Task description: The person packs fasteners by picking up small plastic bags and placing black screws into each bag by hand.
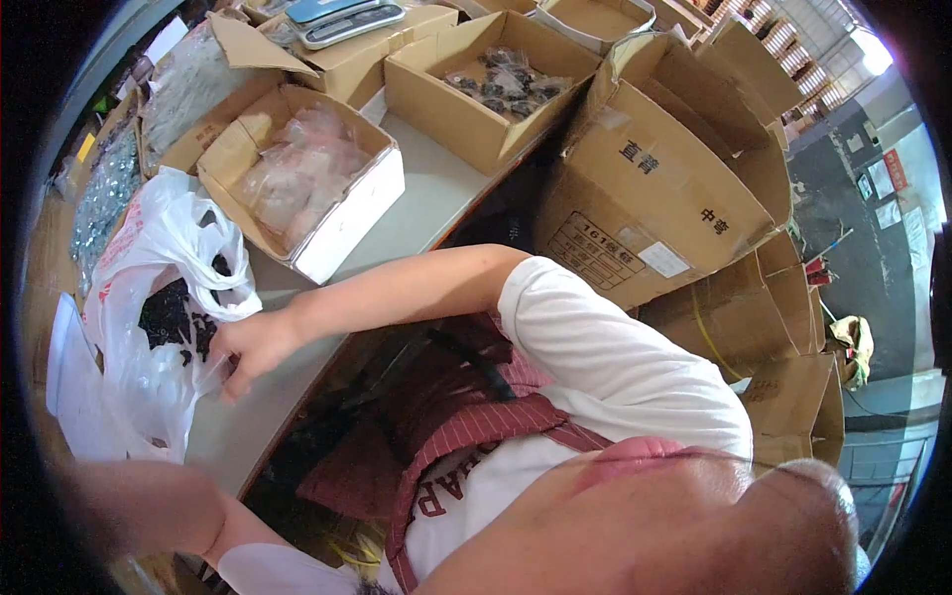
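A white plastic bag (149, 233) lies open on the table at the left, with small black parts (178, 315) heaped in its mouth. My right hand (256, 349) reaches across the table to the near side of the bag. Its fingers are curled round the bag's edge, close beside the black parts; whether a part is also between them is hidden. Low at the left, my left hand (144, 506) is raised near the camera, just below the bag. It is smeared by blur, and its fingers cannot be made out.
Beyond the bag stands a carton (347, 198) of clear plastic bags. Another carton (496, 139) holds dark parts in bags. A blue and grey scale (347, 22) sits at the back. Tall open cartons (645, 188) crowd the right, beside the table (436, 183).
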Motion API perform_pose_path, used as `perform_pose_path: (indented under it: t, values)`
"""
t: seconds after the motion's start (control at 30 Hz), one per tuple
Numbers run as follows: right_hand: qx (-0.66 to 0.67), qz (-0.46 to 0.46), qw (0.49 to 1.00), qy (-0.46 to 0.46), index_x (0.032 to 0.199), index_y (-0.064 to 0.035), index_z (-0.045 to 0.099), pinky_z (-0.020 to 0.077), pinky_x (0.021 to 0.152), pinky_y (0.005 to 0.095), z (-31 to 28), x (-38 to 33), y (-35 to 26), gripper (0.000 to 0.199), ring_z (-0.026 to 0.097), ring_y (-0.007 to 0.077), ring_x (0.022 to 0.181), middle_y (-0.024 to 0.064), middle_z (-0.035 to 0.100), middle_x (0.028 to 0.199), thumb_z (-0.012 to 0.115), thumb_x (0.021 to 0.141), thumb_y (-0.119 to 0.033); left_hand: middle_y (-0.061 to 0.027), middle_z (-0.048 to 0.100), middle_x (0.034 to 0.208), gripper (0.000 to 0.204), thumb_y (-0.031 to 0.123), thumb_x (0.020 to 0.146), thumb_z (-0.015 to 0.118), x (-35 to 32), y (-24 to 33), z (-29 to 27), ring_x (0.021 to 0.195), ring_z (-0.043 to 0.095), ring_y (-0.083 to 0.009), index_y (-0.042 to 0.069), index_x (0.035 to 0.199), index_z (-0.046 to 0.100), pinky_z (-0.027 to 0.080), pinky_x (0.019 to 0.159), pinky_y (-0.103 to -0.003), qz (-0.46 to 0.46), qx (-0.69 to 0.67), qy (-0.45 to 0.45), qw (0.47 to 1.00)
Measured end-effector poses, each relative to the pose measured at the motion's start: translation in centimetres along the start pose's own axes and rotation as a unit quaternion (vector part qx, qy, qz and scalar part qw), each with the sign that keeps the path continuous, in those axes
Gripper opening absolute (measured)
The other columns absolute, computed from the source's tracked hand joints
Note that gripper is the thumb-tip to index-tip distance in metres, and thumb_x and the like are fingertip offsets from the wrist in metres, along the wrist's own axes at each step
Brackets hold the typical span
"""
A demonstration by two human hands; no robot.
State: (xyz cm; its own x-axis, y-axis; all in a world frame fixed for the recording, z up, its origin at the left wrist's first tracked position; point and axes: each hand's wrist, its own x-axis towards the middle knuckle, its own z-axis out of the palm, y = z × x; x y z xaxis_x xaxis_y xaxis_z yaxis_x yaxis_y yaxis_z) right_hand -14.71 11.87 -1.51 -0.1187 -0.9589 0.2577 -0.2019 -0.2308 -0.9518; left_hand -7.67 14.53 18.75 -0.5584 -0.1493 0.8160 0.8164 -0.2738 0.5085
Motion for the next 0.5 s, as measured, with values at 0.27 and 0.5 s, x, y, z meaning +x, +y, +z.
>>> perform_pose_path:
  t: [0.27,0.5]
  values:
    - [-0.05,-0.073,0.996,0.005,0.093,0.0038,0.071,0.054,0.074,0.0408,0.3,0.4,0.8,0.034,0.068,0.027,0.082,0.0167,0.069,0.086,0.082,0.084,-0.027,-0.0131,0.067,0.099,0.077,0.058,0.093,0.067,-1.1,1.5,-1.5,0.092,0.065,-0.0229,-0.001,0.14,0.049,0.05,0.087,-0.037,0.014,0.033,-0.008,0.999]
    - [-0.045,-0.105,0.993,0.03,0.095,0.0057,0.071,0.0539,0.076,0.042,0.9,0.9,1.7,0.037,0.068,0.0303,0.088,0.0184,0.068,0.093,0.084,0.081,-0.026,-0.0131,0.066,0.099,0.081,0.06,0.093,0.067,-2.9,3.0,-1.8,0.094,0.065,-0.0234,-0.001,0.142,0.046,0.049,0.089,-0.038,0.022,0.071,-0.017,0.997]
